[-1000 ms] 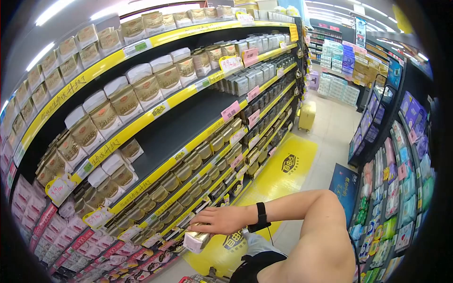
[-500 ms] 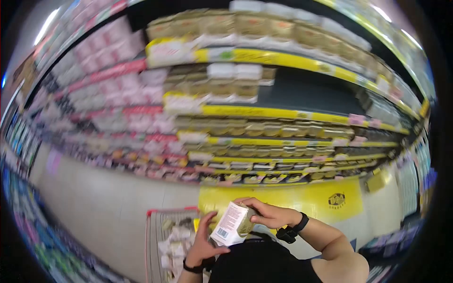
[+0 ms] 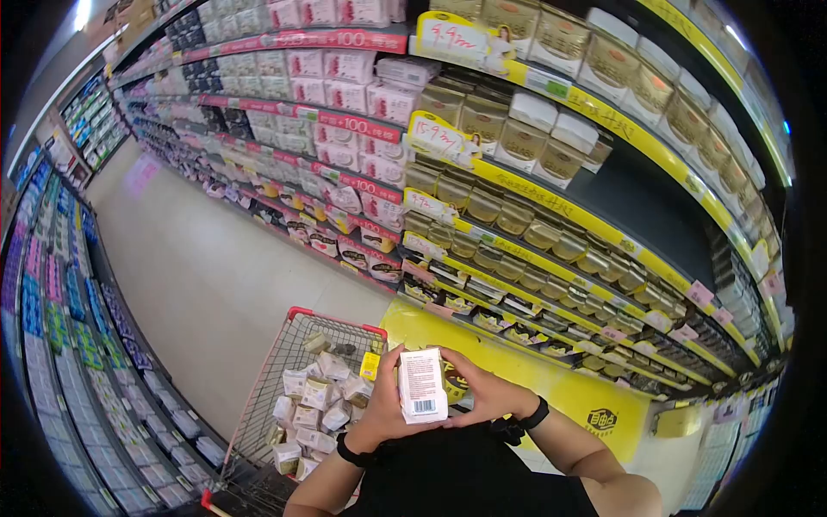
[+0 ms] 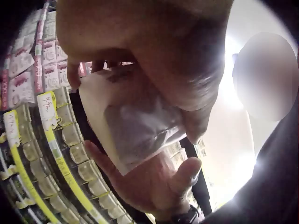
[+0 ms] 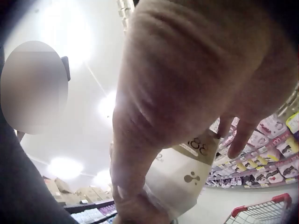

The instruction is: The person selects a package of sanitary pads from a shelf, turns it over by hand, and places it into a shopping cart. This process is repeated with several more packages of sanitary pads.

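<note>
Both hands are around a white and gold sanitary pad pack (image 3: 423, 388), held upright before the chest. Its printed side with a barcode faces up to the head camera. My left hand (image 3: 388, 405) grips the pack's left side, thumb at one edge and fingers at the other in the left wrist view. On the opposite side, my right hand (image 3: 487, 394) is spread beside the pack, fingers fairly straight and thumb standing apart in the left wrist view. Gold lettering and a dark dotted mark show on the pack (image 5: 182, 175) in the right wrist view, partly hidden by the right hand.
A red-rimmed wire shopping cart (image 3: 297, 312) stands left of the hands, with several similar packs (image 3: 314, 395) inside. Ahead, tall shelves carry gold packs (image 3: 521, 133) and pink packs (image 3: 345, 82). More stocked shelves (image 3: 95, 370) line the left. A yellow floor mat (image 3: 551, 405) lies in front.
The right hand has brought the pack from beside the shelf to the chest, where the left hand has joined it. The pack has turned upright, barcode side up. The view has swung left.
</note>
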{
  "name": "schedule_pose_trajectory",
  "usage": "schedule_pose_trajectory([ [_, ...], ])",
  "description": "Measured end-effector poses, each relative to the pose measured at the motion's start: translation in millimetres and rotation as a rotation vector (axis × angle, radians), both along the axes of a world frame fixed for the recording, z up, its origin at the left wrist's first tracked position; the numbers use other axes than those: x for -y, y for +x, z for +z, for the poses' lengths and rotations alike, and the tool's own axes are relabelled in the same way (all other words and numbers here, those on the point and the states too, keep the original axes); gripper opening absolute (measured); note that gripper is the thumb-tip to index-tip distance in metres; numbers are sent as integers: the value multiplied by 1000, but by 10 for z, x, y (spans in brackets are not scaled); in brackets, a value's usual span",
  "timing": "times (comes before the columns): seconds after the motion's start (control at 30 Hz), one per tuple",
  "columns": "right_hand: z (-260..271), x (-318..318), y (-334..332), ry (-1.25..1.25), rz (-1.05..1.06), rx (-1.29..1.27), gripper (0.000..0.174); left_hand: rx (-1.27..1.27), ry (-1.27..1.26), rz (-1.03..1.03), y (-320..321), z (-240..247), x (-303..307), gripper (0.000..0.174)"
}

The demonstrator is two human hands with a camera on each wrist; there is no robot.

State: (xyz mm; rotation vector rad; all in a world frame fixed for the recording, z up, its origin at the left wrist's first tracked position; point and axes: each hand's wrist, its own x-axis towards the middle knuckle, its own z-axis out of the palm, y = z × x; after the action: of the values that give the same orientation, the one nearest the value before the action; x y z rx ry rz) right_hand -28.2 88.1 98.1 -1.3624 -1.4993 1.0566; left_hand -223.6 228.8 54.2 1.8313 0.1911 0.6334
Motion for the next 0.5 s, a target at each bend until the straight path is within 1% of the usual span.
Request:
schedule_pose_trajectory([
  [0.03, 37, -34, -24, 16, 11, 54, 116, -7, -1, 19, -12, -32, 5, 143],
  [0.1, -159, -78, -54, 29, -31, 144, 119, -21, 1, 53, -16, -107, 25, 143],
  [0.13, -223, -96, -81, 39, -56, 188, 121, 2, -47, 71, -6, -141, 27, 139],
  [0.2, -227, -173, -146, 32, -83, 200, 119, 53, -138, 101, 19, -204, 5, 130],
  [0.3, -221, -264, -186, 35, -101, 223, 117, 55, -169, 118, -1, -319, -38, 129],
  [0.43, -205, -324, -198, 30, -79, 298, 115, -1, -77, 176, -37, -411, -74, 128],
  [0.5, -247, -328, -195, -39, -94, 283, 115, -16, -64, 191, -24, -418, -78, 128],
])
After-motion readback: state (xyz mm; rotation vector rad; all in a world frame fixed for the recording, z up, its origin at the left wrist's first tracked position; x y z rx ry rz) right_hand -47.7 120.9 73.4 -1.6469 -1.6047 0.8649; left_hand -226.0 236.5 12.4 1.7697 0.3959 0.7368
